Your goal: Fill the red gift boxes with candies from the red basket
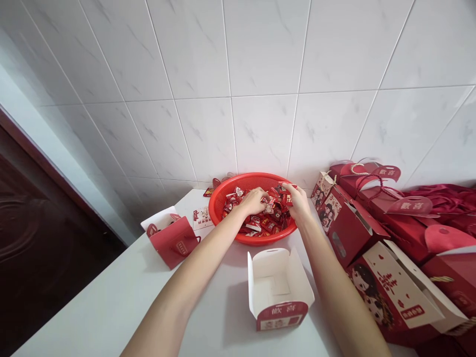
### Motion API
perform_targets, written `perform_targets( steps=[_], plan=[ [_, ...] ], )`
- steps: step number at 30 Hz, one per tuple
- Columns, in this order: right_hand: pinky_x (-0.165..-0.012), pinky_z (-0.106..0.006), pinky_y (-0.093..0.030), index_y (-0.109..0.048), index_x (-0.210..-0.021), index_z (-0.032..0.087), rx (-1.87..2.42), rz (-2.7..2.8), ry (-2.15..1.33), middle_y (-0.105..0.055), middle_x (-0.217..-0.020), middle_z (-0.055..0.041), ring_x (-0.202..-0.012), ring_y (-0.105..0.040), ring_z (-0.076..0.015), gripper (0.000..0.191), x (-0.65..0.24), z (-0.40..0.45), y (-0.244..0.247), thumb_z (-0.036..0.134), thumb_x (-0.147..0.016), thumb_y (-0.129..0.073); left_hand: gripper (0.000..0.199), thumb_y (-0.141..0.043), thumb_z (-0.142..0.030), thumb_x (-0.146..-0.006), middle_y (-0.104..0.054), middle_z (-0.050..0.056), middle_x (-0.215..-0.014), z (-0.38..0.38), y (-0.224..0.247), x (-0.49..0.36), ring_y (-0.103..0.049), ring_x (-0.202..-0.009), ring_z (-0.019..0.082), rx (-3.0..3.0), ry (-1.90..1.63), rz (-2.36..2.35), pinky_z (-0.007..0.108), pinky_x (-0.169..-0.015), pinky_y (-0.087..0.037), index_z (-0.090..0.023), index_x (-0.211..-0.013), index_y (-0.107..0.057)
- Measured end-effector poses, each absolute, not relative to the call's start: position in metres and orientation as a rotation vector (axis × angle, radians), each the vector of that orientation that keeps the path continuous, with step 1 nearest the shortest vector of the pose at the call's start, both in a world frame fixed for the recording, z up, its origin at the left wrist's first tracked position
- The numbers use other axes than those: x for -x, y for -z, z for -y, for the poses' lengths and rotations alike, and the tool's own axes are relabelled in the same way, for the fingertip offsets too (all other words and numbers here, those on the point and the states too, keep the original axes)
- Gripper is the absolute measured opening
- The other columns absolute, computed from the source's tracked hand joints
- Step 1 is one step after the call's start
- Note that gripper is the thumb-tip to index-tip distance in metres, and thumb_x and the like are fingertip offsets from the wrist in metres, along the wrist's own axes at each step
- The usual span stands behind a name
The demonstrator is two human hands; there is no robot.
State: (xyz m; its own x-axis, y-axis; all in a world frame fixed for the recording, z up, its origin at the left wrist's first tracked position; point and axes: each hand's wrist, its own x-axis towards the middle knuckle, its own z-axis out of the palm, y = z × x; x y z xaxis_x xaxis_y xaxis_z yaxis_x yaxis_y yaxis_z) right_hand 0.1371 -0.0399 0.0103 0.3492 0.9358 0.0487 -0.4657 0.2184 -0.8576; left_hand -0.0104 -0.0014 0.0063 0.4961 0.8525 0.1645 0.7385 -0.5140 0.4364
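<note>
Your left hand (255,201) has its fingers down among the wrapped packets (266,225) inside the red basket (256,240), which sits near the back edge of the white worktop (122,302); I cannot tell whether they grip any. Your right hand (299,202), at the basket's right rim, pinches a red packet (287,199). An open box (275,277) stands just before the basket, and a red gift bag (173,243) by the worktop's left edge.
</note>
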Motion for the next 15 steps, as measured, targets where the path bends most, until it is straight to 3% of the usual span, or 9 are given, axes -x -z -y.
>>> perform_targets(
  steps=[3,6,9,15],
  plan=[
    [-0.050,-0.026,-0.053,-0.069,-0.069,0.019,0.864,0.657,-1.085,-0.073,-0.073,-0.0012,-0.065,-0.067,-0.0184,0.019,-0.137,0.042,-0.012,0.025,-0.054,-0.079,0.029,-0.067,-0.007,-0.070,-0.075,0.003,-0.097,0.007,-0.004,0.002,-0.069,-0.092,0.022,-2.466,-0.326,-1.123,0.026,-0.083,-0.052,-0.022,-0.093,-0.079],
    [-0.055,-0.025,-0.055,-0.070,-0.067,0.019,0.840,0.632,-1.065,-0.074,-0.072,-0.0004,-0.068,-0.068,-0.0177,0.017,-0.137,0.042,-0.012,0.022,-0.053,-0.078,0.026,-0.072,-0.019,-0.073,-0.075,0.003,-0.091,0.013,-0.002,-0.008,-0.068,-0.080,0.022,-2.530,-0.193,-0.932,0.027,-0.068,-0.049,-0.021,-0.099,-0.077],
    [-0.058,-0.026,-0.055,-0.070,-0.067,0.019,0.849,0.624,-1.045,-0.073,-0.070,-0.0007,-0.070,-0.069,-0.0183,0.013,-0.137,0.042,-0.012,0.022,-0.055,-0.075,0.029,-0.070,-0.030,-0.078,-0.074,0.005,-0.090,0.019,-0.001,-0.015,-0.066,-0.075,0.022,-2.597,-0.155,-0.837,0.027,-0.062,-0.046,-0.021,-0.105,-0.074],
    [-0.055,-0.027,-0.053,-0.071,-0.070,0.019,0.888,0.632,-1.065,-0.074,-0.072,-0.0030,-0.073,-0.071,-0.0211,0.014,-0.137,0.042,-0.013,0.023,-0.057,-0.074,0.024,-0.066,-0.018,-0.073,-0.073,0.001,-0.083,0.025,0.000,-0.023,-0.065,-0.069,0.019,-2.523,0.073,-0.913,0.025,-0.061,-0.045,-0.024,-0.094,-0.075]
  ],
)
